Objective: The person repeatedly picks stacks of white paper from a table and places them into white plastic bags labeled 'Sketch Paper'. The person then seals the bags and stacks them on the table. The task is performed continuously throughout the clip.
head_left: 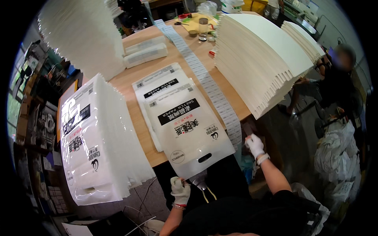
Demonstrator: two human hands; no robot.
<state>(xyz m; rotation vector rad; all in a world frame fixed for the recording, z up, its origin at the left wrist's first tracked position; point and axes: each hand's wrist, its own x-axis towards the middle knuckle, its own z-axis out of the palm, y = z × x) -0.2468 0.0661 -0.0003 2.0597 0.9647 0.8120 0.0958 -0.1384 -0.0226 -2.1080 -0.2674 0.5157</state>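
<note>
A flat pack of white paper in a clear printed plastic bag (pixel 187 129) lies in front of me. Its near end, with an oval handle hole, juts past the table edge over my lap. Beneath it and shifted left is a second such pack (pixel 159 83). My left hand (pixel 180 191), in a white glove, is closed just below the near left corner; whether it touches the bag is unclear. Off the near right corner, my gloved right hand (pixel 256 145) is closed beside the loose end of a long label strip (pixel 216 94). Anything in either hand is too small to make out.
A tall stack of bagged packs (pixel 90 145) stands left, with a high white stack (pixel 82 39) behind it. Stacked white sheets (pixel 256 55) fill the right side. A glass jar (pixel 203 29) and scissors (pixel 180 23) lie farther back. Another person (pixel 334 82) sits at right.
</note>
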